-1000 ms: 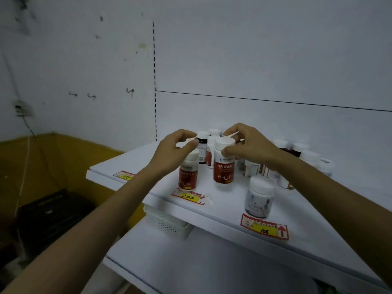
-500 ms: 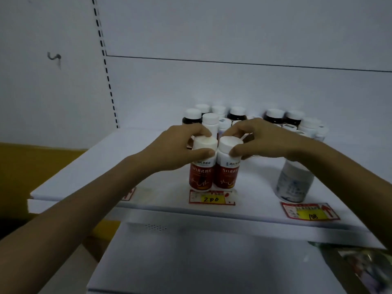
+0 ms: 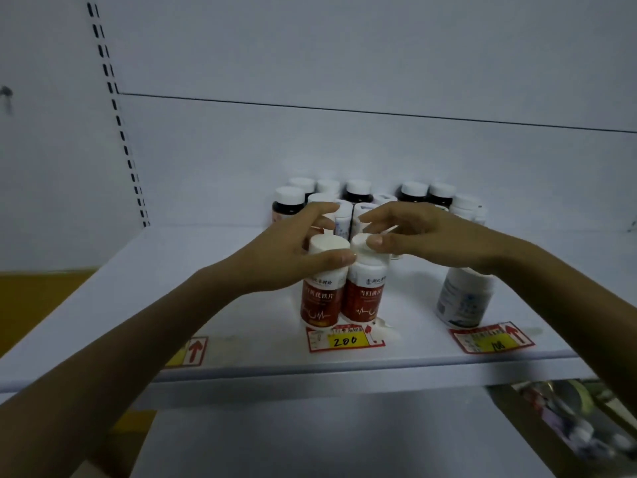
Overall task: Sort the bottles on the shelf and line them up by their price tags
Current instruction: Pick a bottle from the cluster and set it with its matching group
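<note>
Head view: two red-labelled bottles stand upright and touching at the front of the shelf [image 3: 241, 322], centre of the frame, right behind the 200 tag [image 3: 344, 340]. The left hand [image 3: 286, 260] grips the left red bottle [image 3: 319, 298] at its cap, thumb laid across the front and fingers [image 3: 322, 209] curled behind. The right hand [image 3: 431, 236] is loose, its fingers [image 3: 379, 215] fairly straight and spread, with only the thumb tip resting on the cap of the right red bottle [image 3: 365, 294].

The bases sit on the tag's upper edge, and a corner of the tag looks lifted. Any sideways nudge could drag or crumple it. The right bottle is held by light thumb contact alone, so pulling the hand back carelessly could tip it forward off the shelf lip. The right forearm passes just above the white bottle [image 3: 462, 301] by the 108 tag [image 3: 491, 339] at lower right, and a dropped wrist might knock it. Extended fingertips reach close to the back bottles [image 3: 358, 191], crowded at centre, which could topple together.
</note>
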`<state>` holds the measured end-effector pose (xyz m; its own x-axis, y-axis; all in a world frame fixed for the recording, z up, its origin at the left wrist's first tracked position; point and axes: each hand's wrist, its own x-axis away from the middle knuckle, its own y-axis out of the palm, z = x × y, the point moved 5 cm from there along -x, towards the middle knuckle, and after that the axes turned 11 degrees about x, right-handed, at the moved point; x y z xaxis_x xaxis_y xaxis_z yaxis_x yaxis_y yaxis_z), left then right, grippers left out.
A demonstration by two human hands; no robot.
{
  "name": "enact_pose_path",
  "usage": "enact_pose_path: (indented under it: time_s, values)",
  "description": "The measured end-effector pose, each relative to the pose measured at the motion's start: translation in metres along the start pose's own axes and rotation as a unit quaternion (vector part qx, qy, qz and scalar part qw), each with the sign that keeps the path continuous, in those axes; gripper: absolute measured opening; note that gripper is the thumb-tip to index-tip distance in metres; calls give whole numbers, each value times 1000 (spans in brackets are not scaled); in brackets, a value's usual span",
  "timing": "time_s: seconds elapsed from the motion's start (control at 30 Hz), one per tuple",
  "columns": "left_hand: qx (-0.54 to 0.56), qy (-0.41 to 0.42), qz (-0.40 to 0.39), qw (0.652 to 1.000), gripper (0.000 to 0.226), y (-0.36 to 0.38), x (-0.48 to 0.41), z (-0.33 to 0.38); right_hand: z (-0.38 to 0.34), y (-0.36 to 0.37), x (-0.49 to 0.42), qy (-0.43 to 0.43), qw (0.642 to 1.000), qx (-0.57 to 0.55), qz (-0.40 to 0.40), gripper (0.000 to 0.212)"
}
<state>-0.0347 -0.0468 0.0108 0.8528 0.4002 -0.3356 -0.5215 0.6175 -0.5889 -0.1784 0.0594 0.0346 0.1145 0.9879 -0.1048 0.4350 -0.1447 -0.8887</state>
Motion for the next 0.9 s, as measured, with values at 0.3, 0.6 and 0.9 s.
enact_pose_path:
  time_s: [0.3, 0.6, 0.9]
  values:
    - [57, -22, 13, 998, 61, -19, -24, 4, 19, -38, -28, -26, 998, 32, 40, 32]
    - [57, -110, 90, 988, 34, -46, -26, -12, 61, -26, -107, -59, 955, 286, -47, 57]
    - [44, -124, 127, 983, 29, -38, -32, 3, 80, -19, -141, -122, 932, 340, -28, 45]
